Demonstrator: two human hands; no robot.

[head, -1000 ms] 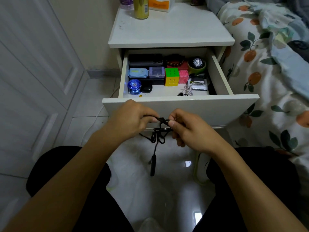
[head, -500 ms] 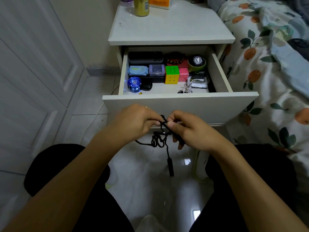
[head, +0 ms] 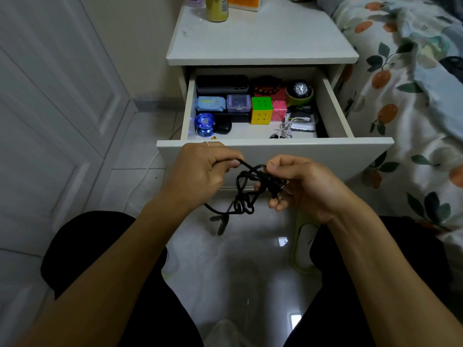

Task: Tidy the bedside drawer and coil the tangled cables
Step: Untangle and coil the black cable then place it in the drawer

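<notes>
— Two hands, one black cable (head: 244, 194), held in the air just in front of the drawer (head: 275, 151) front panel. How are they on it?

— Left hand (head: 200, 171) has its fingers curled with one strand pinched at the fingertips, close to the drawer front. Right hand (head: 300, 184) pinches the cable near its plug end (head: 276, 187), thumb on top, fingers curled beneath. Between and below them hangs the knot, loops bunched, and one loose length trails down toward the floor.

— How would you expect it to behave?

— Light and limp, I'd judge. Thin, rubbery jacket, so it grips itself where loops cross and a hard pull would likely tighten the tangle. The plug is the only stiff part, and its prongs could snag a loop.

— Where would you take hold, then?

— Keep the plug end as the anchor, since it won't slip. With the other hand, take single strands right beside the knot and ease loops open instead of tugging the ends apart.

— Anything else waiting?

— Inside the drawer, toward its front right corner, a white cable (head: 288, 127) lies loosely bunched beside a small pack. It looks similarly soft.
</notes>
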